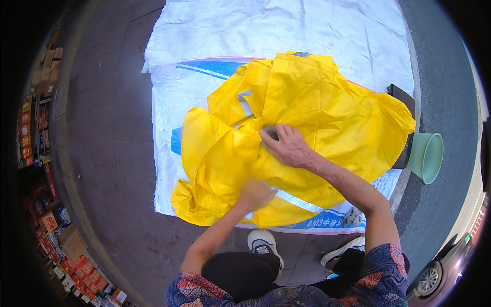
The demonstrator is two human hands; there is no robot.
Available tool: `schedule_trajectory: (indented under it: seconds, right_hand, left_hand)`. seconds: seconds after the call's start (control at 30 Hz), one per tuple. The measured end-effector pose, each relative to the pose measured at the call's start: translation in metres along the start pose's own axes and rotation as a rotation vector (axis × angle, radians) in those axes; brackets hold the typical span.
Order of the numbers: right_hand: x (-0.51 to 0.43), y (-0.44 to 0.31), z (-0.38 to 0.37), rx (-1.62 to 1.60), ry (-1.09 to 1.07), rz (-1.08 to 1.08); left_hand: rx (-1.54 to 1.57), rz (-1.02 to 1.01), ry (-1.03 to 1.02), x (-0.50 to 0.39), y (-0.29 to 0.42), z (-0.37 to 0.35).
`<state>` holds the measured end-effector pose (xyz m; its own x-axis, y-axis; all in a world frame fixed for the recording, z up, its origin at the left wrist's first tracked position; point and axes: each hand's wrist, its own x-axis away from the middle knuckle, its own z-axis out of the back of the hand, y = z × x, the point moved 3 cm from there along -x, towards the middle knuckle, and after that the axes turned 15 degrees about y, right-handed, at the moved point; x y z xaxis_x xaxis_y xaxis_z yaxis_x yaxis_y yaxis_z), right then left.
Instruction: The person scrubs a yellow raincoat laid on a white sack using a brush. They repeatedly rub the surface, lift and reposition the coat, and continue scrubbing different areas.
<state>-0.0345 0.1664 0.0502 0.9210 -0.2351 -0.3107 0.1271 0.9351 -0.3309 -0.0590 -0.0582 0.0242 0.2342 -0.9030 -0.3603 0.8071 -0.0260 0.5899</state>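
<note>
A yellow waterproof garment (341, 111), creased and carrying grey reflective strips, lies spread over a white woven-plastic sheet (353, 30). My right hand (287, 146) rests on the middle of it, fingers curled around a small round grey object (271, 133) with a dark centre. My fingers partly cover that object, so its kind is unclear. Lower and to the left, my left hand (257, 194) is on the yellow fabric near a pale reflective strip (297, 200). It is blurred, and whether its fingers pinch the cloth cannot be made out.
A pale green plastic bucket (425, 157) stands at the sheet's right edge, beside a dark flat object (402, 153) partly under the garment. A grey crumpled rag (352, 217) lies near my right forearm. Stacked packaged goods (82, 272) line the left; a parked car (441, 272) is lower right.
</note>
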Motion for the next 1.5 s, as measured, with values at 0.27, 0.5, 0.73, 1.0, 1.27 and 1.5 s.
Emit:
schedule_trajectory:
  seconds: [0.27,0.5,0.73,1.0,1.27,1.5]
  right_hand:
    - [-0.120,0.096,-0.018,0.116,0.425,-0.418]
    - [-0.052,-0.035,0.023,0.076,-0.047,-0.148]
    - [-0.191,0.149,-0.051,0.274,0.292,-0.482]
    - [-0.079,-0.023,0.021,0.021,-0.104,-0.074]
    - [-0.211,0.126,-0.050,0.206,0.188,-0.455]
    - [-0.059,0.011,0.025,0.043,-0.066,0.055]
  left_hand:
    - [-0.025,-0.074,0.023,0.009,-0.001,-0.002]
    - [0.009,-0.058,0.087,0.006,-0.003,-0.001]
    - [0.041,-0.046,0.129,0.015,-0.006,-0.005]
    - [0.005,-0.089,0.097,0.011,-0.004,-0.001]
    - [0.030,-0.036,0.086,0.015,-0.006,-0.005]
    - [0.000,-0.082,0.090,0.007,-0.002,0.002]
